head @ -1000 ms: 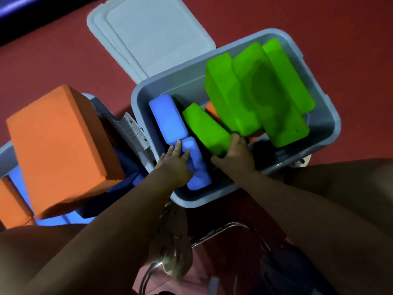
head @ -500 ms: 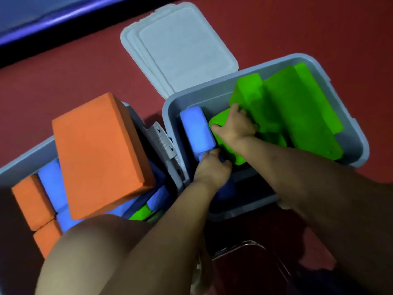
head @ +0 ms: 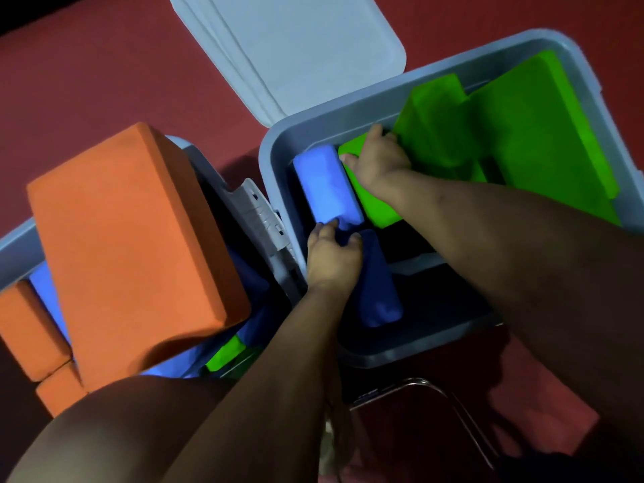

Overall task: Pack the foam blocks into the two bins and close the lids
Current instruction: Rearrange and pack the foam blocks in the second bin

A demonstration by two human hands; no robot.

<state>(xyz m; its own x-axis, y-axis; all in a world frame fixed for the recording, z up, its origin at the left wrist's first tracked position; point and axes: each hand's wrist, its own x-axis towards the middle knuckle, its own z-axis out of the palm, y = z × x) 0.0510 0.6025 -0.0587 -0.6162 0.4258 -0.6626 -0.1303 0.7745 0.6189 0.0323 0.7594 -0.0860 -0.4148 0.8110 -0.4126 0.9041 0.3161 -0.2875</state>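
While the large green foam slabs (head: 522, 134) have been tipped further toward the far wall of the grey plastic bin (head: 275, 162) since a second ago, a dark blue foam block (head: 378, 284) is gripped by the left hand (head: 332, 257), and a smaller green foam block (head: 374, 203) is grasped by the curled right hand (head: 378, 158). No writing can be read.

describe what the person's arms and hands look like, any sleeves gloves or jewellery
Both arms are bare up to the frame edge: no sleeves, gloves or watch show. The left hand and right hand show no rings or markings, though dim light hides fine detail. Short fingers, with nails too blurred to judge.
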